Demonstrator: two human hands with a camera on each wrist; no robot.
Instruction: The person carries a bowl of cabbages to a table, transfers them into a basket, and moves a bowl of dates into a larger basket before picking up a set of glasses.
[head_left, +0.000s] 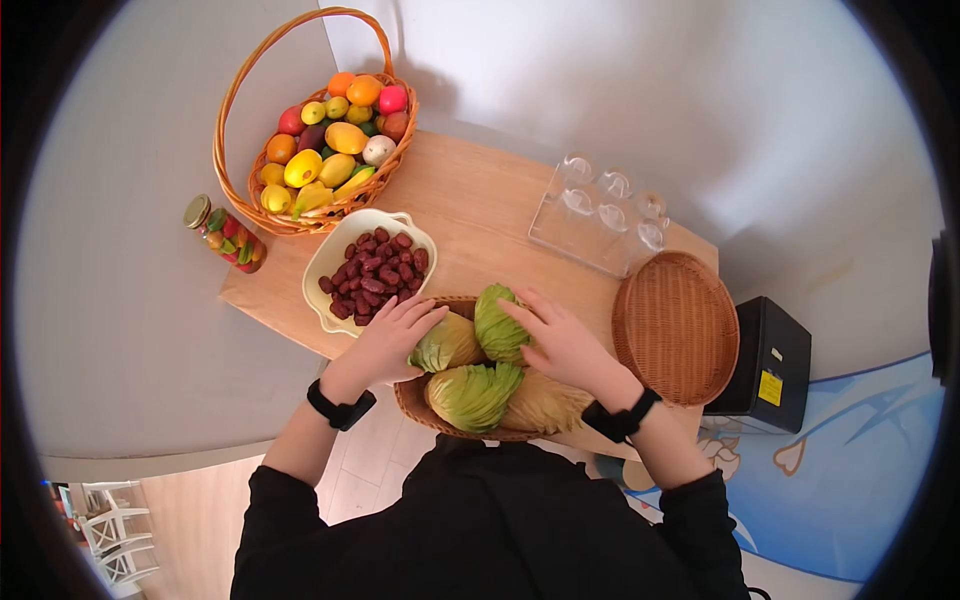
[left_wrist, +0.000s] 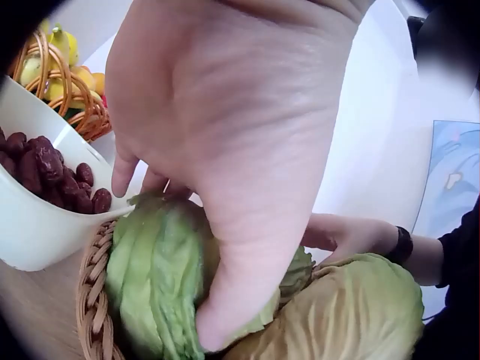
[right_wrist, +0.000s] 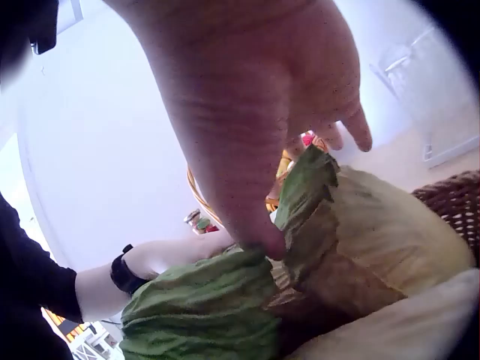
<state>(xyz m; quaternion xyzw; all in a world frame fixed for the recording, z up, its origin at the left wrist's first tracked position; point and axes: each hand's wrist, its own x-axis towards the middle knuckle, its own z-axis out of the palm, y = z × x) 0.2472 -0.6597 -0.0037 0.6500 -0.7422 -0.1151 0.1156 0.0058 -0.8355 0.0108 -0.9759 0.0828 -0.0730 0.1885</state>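
Several Chinese cabbages lie in an oblong woven basket [left_wrist: 91, 292] at the table's near edge. My left hand [head_left: 385, 340] spans the left cabbage [left_wrist: 157, 277], gripping it with the fingers on its far side and the thumb [left_wrist: 217, 322] on the near side. My right hand [head_left: 570, 345] grips the green leafy end of the far cabbage [head_left: 497, 318], fingers over it and thumb [right_wrist: 268, 244] between it and a neighbouring cabbage [right_wrist: 202, 311]. Two more cabbages, one green-topped [head_left: 475, 398] and one pale [head_left: 545, 403], lie nearer my body.
A cream bowl [head_left: 316, 262] of red dates stands left of the cabbages. Behind it are a handled fruit basket [head_left: 228, 150] and a jar [head_left: 228, 235]. Clear glassware [head_left: 610, 215] stands on a clear tray; a round wicker tray [head_left: 675, 325] and black box [head_left: 775, 365] are at right.
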